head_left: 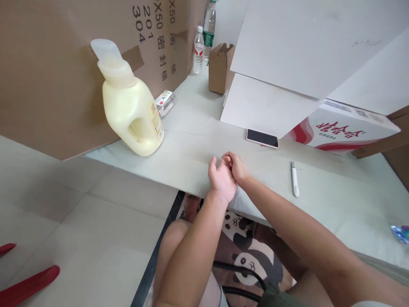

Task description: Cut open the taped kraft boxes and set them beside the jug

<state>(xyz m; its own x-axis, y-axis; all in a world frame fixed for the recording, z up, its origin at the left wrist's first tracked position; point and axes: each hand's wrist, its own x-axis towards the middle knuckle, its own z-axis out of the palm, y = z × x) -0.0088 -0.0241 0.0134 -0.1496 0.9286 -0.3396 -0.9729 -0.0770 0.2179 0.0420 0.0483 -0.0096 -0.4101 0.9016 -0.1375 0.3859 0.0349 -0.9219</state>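
Note:
My left hand (222,180) rests at the table's front edge with its palm turned up and its thumb standing apart. It looks empty; its fingers are partly covered by the other hand. Against it lies my right hand (239,169), with its fingers curled over the left hand's fingers. Just beyond both hands a phone (262,138) lies flat, dark screen up. To the right is a white box cutter (295,180). At the left stands a pale yellow detergent jug (131,111) with a translucent cap.
A large cardboard carton (64,81) fills the left back. Near it are a small clear package (165,102), a water bottle (198,51), a green-labelled bottle (209,30) and a small brown box (220,70). White panels (271,102) and a printed carton (345,128) stand behind the phone.

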